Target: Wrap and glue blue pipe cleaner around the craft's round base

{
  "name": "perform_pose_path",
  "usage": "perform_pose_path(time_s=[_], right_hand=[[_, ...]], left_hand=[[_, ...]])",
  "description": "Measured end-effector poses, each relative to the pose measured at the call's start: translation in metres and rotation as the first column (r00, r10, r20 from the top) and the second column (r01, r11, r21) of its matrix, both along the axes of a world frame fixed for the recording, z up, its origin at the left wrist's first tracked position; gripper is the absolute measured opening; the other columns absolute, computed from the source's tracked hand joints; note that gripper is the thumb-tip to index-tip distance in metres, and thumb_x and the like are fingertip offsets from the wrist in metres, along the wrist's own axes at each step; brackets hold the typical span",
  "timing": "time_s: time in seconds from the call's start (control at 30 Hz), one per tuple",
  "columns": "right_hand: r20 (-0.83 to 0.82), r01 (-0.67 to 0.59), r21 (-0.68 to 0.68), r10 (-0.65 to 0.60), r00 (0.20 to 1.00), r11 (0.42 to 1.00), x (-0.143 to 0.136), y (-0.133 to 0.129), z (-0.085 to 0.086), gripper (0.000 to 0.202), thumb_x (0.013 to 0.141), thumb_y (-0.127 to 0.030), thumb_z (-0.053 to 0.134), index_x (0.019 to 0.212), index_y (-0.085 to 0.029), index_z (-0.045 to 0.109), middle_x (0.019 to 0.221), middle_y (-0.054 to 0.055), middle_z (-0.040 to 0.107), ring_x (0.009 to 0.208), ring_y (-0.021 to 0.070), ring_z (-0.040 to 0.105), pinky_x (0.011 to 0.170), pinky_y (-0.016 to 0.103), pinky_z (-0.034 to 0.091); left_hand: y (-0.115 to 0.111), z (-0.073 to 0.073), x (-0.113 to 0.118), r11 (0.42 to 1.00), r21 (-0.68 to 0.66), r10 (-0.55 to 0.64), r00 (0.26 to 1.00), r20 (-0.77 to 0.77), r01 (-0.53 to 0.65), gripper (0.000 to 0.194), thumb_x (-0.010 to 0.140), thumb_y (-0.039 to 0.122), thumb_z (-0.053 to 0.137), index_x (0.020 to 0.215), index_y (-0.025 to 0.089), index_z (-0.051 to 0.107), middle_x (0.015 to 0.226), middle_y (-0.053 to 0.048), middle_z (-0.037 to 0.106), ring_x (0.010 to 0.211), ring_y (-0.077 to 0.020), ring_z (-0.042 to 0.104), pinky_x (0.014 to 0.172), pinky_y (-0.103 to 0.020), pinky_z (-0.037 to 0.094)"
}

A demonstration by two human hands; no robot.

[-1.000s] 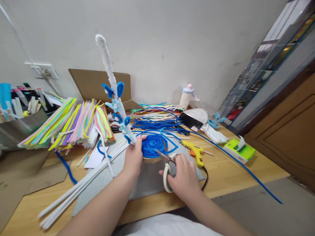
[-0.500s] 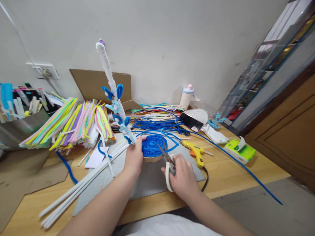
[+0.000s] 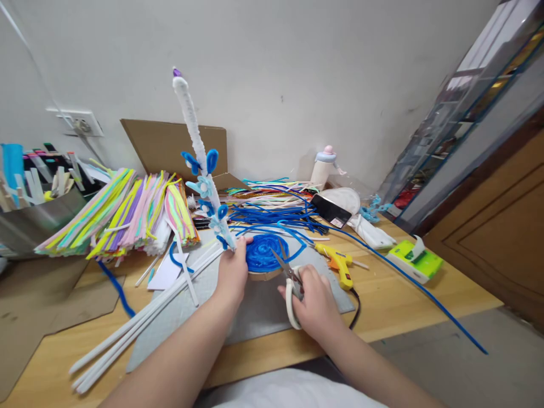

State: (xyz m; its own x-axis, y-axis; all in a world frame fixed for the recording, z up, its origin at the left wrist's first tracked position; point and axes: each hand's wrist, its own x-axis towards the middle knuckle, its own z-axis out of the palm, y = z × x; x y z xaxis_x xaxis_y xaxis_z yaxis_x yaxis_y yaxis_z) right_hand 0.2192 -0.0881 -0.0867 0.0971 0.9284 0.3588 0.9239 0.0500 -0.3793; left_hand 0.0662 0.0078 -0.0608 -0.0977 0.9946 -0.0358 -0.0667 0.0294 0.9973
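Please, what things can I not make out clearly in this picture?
Head view: lower end of the white fuzzy stem with blue flowers, hidden by the left grip.
Head view: part of the white-handled metal scissors, covered by the right grip.
Head view: left side of the grey metallic pen container, cut off by the left edge.
Head view: any markings on the yellow plastic glue gun, too small to read.

Open scissors (image 3: 290,276) at coiled blue disc (image 3: 262,253)
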Motion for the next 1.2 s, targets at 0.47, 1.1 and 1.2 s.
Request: perform_pose_path(time_s=[0.47, 1.1, 1.2], right_hand=[[-0.081, 0.024, -0.206, -0.042, 0.996, 0.978, 0.013, 0.02, 0.001, 0.038, 0.09, -0.051, 0.039, 0.075, -0.02, 0.055, 0.071, 0.003, 0.061, 0.063, 0.0163, 0.056, 0.053, 0.025, 0.029], [0.136, 0.059, -0.085, -0.047, 0.99, 0.995, 0.03, 0.036, 0.01, 0.024, 0.083, -0.034, 0.053, 0.099, -0.019, 0.063, 0.102, 0.011, 0.065, 0.096, 0.0244, 0.059, 0.079, 0.034, 0.043], [0.034, 0.065, 0.045, -0.066, 0.997, 0.997, 0.055, 0.025, 0.013, 0.027, 0.086, -0.033, 0.047, 0.105, -0.02, 0.061, 0.108, 0.009, 0.063, 0.103, 0.0225, 0.056, 0.086, 0.034, 0.042]], left_hand=[[0.021, -0.026, -0.011, 0.998, -0.004, 0.069, 0.994, -0.083, -0.07, 0.045, 0.082, 0.053, 0.049, 0.094, 0.016, 0.072, 0.108, -0.012, 0.068, 0.108, -0.0275, 0.059, 0.098, -0.039, 0.041], [0.039, -0.037, -0.034, 0.99, 0.092, -0.047, 0.862, -0.505, 0.108, 0.025, 0.069, 0.041, 0.064, 0.083, 0.02, 0.067, 0.088, -0.009, 0.07, 0.096, -0.0294, 0.061, 0.09, -0.039, 0.04], [0.03, -0.035, -0.045, 0.976, 0.046, -0.127, 0.735, -0.666, 0.211, 0.023, 0.07, 0.037, 0.062, 0.081, 0.017, 0.064, 0.086, -0.012, 0.067, 0.093, -0.0308, 0.06, 0.088, -0.041, 0.041]])
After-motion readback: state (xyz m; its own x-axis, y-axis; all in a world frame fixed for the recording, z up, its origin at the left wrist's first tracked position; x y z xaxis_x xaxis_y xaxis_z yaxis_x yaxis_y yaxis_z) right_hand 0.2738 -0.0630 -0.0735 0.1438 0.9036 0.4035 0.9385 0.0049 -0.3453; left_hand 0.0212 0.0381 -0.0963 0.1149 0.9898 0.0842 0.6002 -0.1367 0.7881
